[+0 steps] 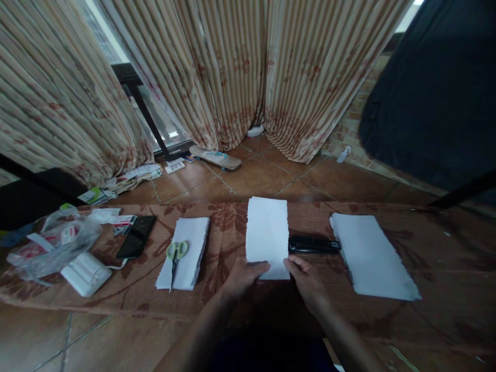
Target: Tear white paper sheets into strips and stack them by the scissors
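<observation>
White paper (267, 232) with ragged long edges is held at 6 o'clock in the view: the left hand (245, 275) grips its 7 o'clock corner, thumb on top, and the right hand (305, 276) pinches its 5 o'clock edge. From the paper, a neat stack (194, 235) under green-handled scissors (177, 251) lies at 9 o'clock, and a 2nd stack (374, 258) at 3 o'clock, past a black oblong tool (313, 244). Work seems partway: 2 stacks are laid down, this piece isn't yet; whether either is finished, I cannot tell.
</observation>
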`<state>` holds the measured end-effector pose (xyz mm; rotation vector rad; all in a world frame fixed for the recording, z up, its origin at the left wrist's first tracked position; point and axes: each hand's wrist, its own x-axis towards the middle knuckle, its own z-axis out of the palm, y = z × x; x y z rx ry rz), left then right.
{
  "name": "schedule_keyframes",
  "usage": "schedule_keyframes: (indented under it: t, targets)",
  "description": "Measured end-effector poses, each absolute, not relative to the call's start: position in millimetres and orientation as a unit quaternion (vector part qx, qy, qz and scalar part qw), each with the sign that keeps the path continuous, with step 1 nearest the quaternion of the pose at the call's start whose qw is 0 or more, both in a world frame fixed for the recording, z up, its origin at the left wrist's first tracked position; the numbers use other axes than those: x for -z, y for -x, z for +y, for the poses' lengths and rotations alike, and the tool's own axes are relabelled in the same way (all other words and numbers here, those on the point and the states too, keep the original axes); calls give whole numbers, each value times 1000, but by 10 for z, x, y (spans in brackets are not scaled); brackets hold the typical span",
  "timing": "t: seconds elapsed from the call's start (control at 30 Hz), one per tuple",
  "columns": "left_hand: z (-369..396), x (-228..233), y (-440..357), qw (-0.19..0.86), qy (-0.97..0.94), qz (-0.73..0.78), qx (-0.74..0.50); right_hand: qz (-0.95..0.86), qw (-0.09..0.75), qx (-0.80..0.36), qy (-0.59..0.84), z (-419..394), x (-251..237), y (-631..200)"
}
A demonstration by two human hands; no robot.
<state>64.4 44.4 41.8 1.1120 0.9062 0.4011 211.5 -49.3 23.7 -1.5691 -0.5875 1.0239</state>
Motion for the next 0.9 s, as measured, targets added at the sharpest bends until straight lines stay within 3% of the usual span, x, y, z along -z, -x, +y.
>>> schedule_keyframes:
  t: [0.27,0.47,0.57,0.77,0.9]
  targets:
    - [615,-167,-832,653,-574,458,-185,-345,401,-249,811,-599,-337,-2297]
    - [752,-133,-998,616,-606,476,-164,-339,488,-105,797,-375,-563,-2747]
    - [768,-123,-1077,600,-625,477,-145,-359,484,-78,794,-95,-560,-2998]
    - [765,-79,-1177,589,-652,463,-114,-442,289,-89,845,245,-382,-3109]
    - [760,-72,-1209,582,-659,464,-107,-454,241,-96,852,274,-306,-3059]
